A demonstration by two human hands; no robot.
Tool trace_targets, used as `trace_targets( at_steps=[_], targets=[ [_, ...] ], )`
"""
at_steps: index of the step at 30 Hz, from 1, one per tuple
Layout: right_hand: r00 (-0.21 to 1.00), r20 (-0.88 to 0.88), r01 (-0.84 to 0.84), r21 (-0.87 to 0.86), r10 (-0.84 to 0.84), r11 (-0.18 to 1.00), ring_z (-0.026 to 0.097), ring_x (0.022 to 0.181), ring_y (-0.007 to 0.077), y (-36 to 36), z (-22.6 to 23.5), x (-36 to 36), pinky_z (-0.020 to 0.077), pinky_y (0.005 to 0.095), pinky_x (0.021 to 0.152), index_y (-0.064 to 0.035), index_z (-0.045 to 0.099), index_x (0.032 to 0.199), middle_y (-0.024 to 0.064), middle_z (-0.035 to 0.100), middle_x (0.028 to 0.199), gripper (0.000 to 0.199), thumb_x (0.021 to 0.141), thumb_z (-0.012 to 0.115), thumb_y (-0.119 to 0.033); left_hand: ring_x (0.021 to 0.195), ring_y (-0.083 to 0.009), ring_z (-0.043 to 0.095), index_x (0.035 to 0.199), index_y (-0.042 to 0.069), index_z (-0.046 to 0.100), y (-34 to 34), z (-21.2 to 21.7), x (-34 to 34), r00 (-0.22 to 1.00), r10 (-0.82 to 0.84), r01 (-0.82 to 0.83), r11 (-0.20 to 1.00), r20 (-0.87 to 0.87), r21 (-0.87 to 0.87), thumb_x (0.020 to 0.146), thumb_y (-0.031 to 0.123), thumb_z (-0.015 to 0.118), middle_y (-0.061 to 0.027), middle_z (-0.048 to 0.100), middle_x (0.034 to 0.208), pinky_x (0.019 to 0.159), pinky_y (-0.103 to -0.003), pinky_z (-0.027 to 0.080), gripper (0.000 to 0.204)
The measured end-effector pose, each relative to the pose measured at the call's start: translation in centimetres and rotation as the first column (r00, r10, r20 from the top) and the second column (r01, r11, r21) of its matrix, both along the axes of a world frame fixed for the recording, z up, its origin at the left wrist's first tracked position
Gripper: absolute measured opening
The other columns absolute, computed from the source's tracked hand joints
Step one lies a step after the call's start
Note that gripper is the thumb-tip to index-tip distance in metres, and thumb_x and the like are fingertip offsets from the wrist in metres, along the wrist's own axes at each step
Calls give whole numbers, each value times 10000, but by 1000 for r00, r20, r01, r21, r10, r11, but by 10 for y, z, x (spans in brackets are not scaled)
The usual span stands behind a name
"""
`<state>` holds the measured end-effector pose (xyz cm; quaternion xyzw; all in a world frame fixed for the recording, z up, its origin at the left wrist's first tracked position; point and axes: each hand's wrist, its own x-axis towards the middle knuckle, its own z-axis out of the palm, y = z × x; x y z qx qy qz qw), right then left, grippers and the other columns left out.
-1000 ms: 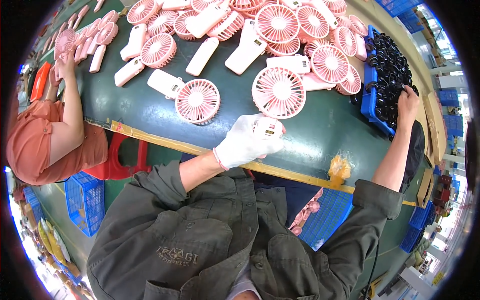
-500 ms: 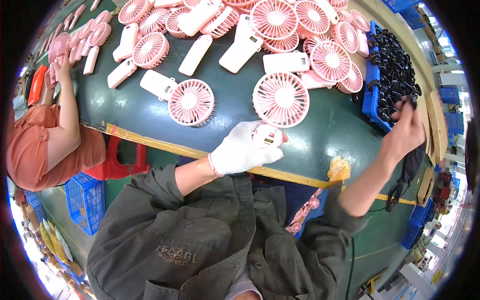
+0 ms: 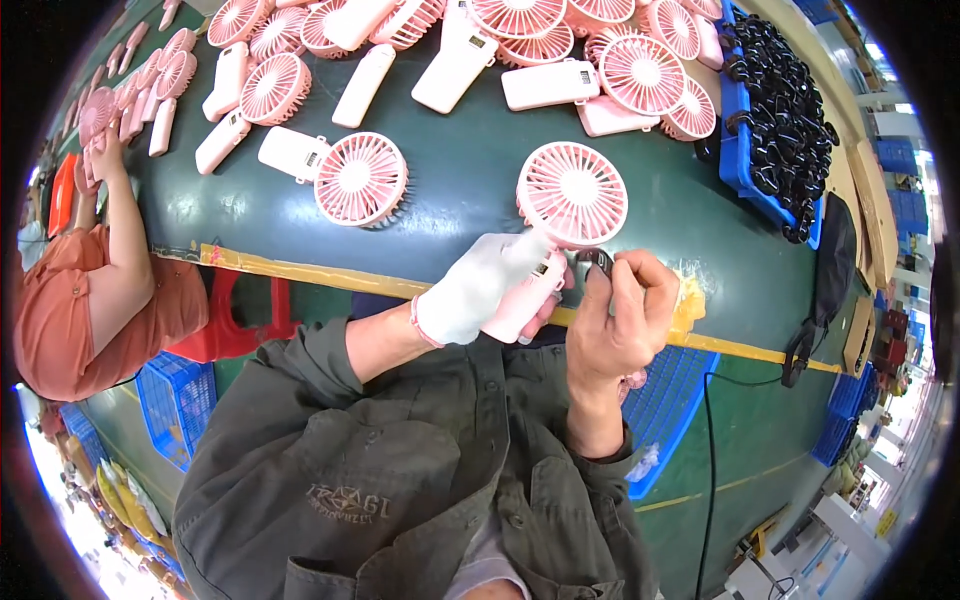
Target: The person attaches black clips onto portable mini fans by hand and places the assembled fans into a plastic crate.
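A pink handheld fan [image 3: 572,195] is held over the near edge of the table [image 3: 455,185] by the left hand [image 3: 470,290], which is covered by a white glove; its grip is closed around the handle, with the round grille pointed away from the body and the handle's lower end angled back toward the body. A small black piece [image 3: 592,262] is pinched between the thumb and fingers of the bare right hand [image 3: 628,315], just beside the fan's handle; whether the two are touching cannot be told. Another fan [image 3: 361,180] is laid flat on the table to the left of the held one, and a pile of pink fans [image 3: 642,75] is spread along the far side. At the right, a blue crate [image 3: 737,150] is heaped with black pieces [image 3: 785,125]. The table's near edge is lined with a yellow strip [image 3: 300,272], on which a crumpled yellow patch [image 3: 690,303] is stuck near the right hand. Below, a blue basket [image 3: 680,390] is partly hidden by the table. At the far left, a co-worker in an orange top [image 3: 125,295] is seated by more pink fans, near a red stool [image 3: 240,325].
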<state>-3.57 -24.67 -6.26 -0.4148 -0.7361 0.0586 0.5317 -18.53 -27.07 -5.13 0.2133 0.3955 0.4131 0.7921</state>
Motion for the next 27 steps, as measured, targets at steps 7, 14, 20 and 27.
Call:
trace_targets(
  at_steps=[7,14,20,27],
  targets=[
    [902,432,-106,248,-12,963,557,802,260,-5,1,-15,410,394,657,21,632,900,124,581,1037,214,718,679,-83,984,-131,600,1262,22,537,-13,-38,1,979,159,-127,967,-131,221,977,626,324,-63,625,1130,763,-291,511,701],
    [960,190,-221,71,204,973,590,840,340,-27,-6,-3,481,428,661,93,610,941,228,574,1123,255,796,720,-86,513,-57,498,752,27,624,-14,-13,-1,951,134,-71,971,-278,227,895,315,608,14,545,615,452,-245,385,321],
    [999,-50,-30,-160,22,987,596,792,294,-50,-10,20,502,353,708,101,606,956,206,610,957,180,921,577,-73,515,-141,581,803,-27,629,-21,-11,2,966,102,-73,989,-236,130,893,257,603,-73,607,650,480,-272,458,299],
    [696,-718,-571,-547,7,612,615,874,158,-62,-42,24,485,294,770,79,588,1127,104,630,1025,633,1024,335,-492,634,-46,544,859,2,598,-19,5,27,892,-26,245,867,-451,435,754,123,707,1,606,707,569,-235,462,194]
  ],
)
